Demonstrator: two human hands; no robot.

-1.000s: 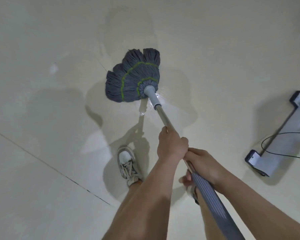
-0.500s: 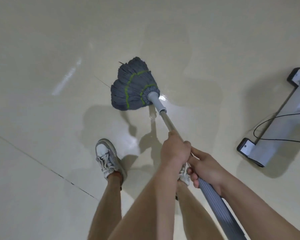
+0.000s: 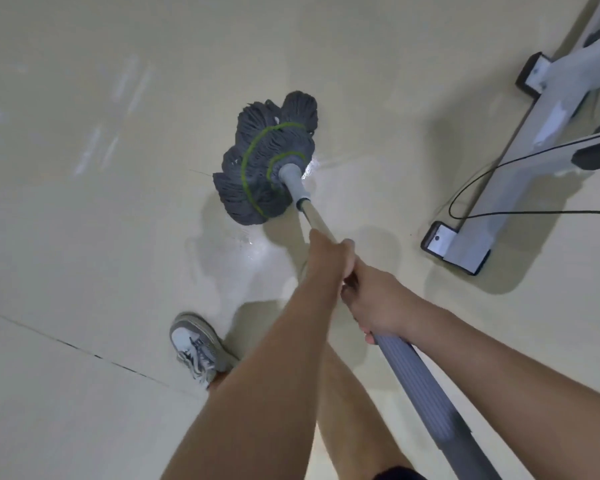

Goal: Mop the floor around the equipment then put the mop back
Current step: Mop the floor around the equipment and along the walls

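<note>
The pale cream floor (image 3: 84, 237) is glossy, with a wet sheen just beside the grey string mop head (image 3: 267, 161) pressed flat on it. Right of the mop head rests the equipment's grey base bar (image 3: 499, 188), a black cable (image 3: 482, 174) looping over it. Below-left of the mop head stands a grey sneaker (image 3: 198, 344), near a thin dark floor seam (image 3: 84, 351).

Mop handle (image 3: 426, 393) end perhaps cropped below

One mop (image 3: 267, 164), two hands (image 3: 331, 259), one shoe (image 3: 196, 344)
</note>
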